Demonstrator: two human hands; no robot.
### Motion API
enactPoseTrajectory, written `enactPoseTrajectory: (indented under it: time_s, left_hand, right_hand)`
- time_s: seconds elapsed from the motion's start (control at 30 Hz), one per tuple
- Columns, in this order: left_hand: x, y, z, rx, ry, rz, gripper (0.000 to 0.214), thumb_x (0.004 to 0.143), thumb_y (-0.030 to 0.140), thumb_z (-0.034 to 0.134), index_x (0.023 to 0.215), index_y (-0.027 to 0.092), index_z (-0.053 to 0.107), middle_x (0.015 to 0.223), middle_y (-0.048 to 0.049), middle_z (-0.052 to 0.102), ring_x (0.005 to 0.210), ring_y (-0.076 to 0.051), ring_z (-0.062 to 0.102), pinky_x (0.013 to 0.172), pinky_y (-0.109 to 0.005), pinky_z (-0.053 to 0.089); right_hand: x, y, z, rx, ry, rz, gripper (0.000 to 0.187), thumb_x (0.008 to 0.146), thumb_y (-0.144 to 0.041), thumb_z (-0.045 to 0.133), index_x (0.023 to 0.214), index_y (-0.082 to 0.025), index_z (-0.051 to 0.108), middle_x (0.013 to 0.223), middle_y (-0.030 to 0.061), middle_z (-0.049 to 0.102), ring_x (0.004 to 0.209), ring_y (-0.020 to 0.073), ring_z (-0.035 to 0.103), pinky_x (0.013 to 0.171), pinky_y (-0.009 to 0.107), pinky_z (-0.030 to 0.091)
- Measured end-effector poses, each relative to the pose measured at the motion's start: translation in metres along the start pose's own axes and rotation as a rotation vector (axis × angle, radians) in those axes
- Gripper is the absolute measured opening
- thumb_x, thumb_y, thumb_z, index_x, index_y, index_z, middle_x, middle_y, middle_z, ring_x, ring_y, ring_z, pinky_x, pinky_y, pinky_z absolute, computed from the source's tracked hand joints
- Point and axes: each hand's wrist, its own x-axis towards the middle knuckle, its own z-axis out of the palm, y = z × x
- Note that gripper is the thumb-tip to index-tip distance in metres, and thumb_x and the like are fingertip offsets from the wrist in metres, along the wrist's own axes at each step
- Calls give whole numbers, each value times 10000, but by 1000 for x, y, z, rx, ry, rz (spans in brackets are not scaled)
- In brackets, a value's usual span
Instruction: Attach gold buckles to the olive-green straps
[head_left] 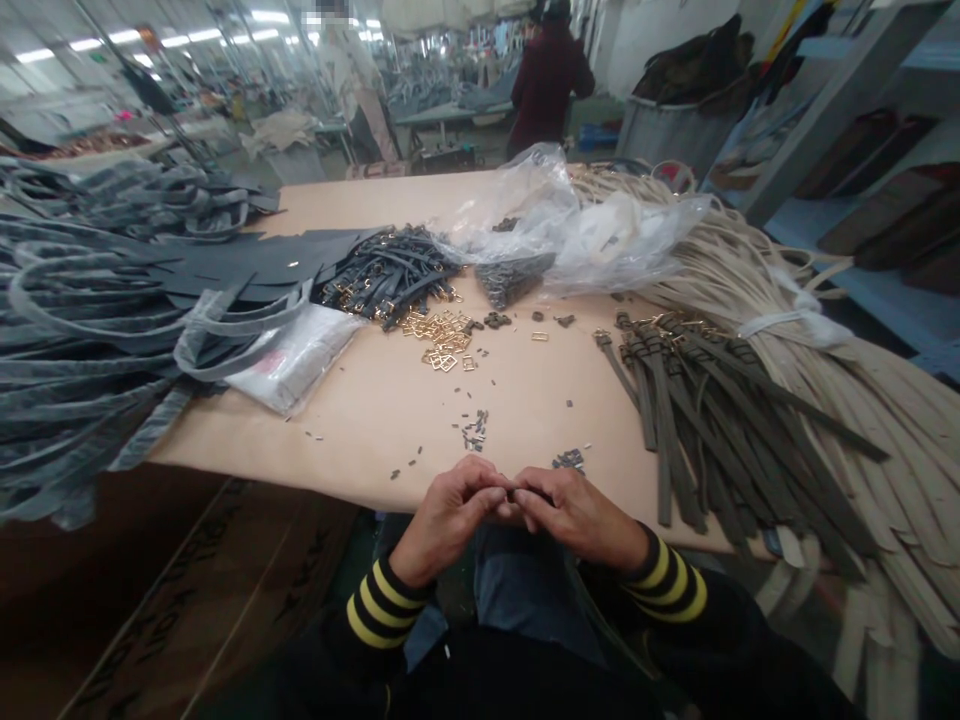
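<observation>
My left hand (461, 505) and my right hand (574, 510) meet at the table's near edge. Thumbs and fingers of both are pinched together around a small dark piece (511, 493), mostly covered by the fingertips, so its kind does not show. Just beyond my left hand lies a scatter of tiny dark metal pieces (475, 430). A second little heap of dark metal pieces (570, 460) sits beside my right hand. Farther off are gold rectangular rings (442, 335), next to a pile of dark straps with gold buckles (397, 270).
Grey straps (90, 290) and a plastic-wrapped white packet (292, 355) cover the left side. Olive straps (697, 420) and long beige straps (862, 430) fill the right. Clear plastic bags (600, 235) lie at the back. Two people stand beyond the brown-covered table (360, 430).
</observation>
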Motion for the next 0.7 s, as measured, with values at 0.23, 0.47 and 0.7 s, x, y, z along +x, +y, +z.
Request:
enactPoseTrajectory:
  time_s: [0.23,0.47,0.7]
  left_hand:
    - [5,-3,2,-85,272,-126,245,685,323,573,844,139,537,475,69,466,410,-57,445,430,-175,364]
    - [12,-11,10,-227,182,-216,232,623,306,631,722,140,503,547,40,550,473,-78,518,506,-207,417]
    - [23,-14,15,-138,149,-163,237,705,371,535,670,150,457,444,55,495,392,-66,442,419,-185,338]
  right_hand:
    - [6,12,6,165,60,9,249,818,-229,397,616,-146,517,543,-20,521,524,87,461,547,204,347]
    - [8,16,16,407,79,76,185,823,-270,399,953,-141,427,599,-20,558,563,105,518,563,225,389]
    - [17,18,16,400,20,70,216,832,-336,382,901,-143,449,550,-28,532,510,96,504,514,211,386]
